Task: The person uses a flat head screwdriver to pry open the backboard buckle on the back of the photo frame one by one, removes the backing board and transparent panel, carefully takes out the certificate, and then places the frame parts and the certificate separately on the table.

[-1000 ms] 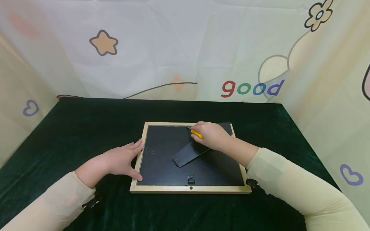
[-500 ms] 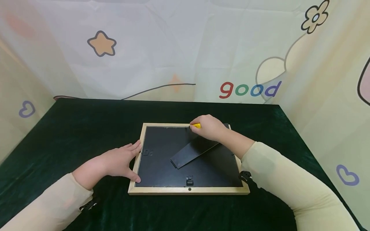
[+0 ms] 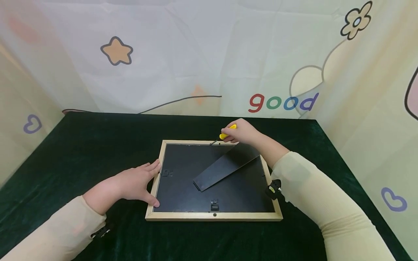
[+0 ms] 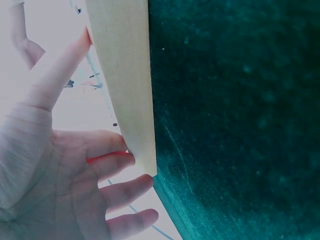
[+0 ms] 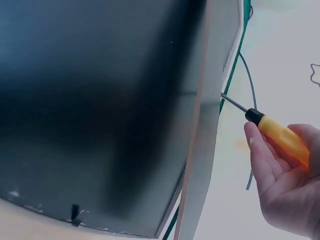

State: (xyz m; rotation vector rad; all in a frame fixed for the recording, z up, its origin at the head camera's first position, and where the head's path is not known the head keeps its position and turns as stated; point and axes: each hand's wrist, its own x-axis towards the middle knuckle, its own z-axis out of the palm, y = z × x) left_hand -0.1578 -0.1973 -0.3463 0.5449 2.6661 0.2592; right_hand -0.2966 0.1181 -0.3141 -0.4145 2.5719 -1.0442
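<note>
A picture frame with a pale wooden border (image 3: 183,216) lies face down, its black backing board (image 3: 183,195) upward. Slanting across the board is a black stand leg (image 3: 218,172). My left hand (image 3: 134,184) rests on the frame's left side, thumb and fingers spread; the left wrist view shows the fingers against the wooden side (image 4: 122,75). My right hand (image 3: 241,131) grips a screwdriver (image 3: 224,136) by its yellow handle (image 5: 282,136), beyond the far side. Its shaft slants to the far inner edge of the frame; the stand leg hides the tip in the right wrist view.
A dark green cloth (image 3: 107,145) covers the table beneath the frame. Small metal fittings, such as the near hanger (image 3: 214,206), sit on the backing. A pale printed curtain (image 3: 176,54) stands behind the table and along both sides.
My right hand has moved away from me, past the frame's far side, and the screwdriver handle now leans farther outward. My left hand stays at the left side.
</note>
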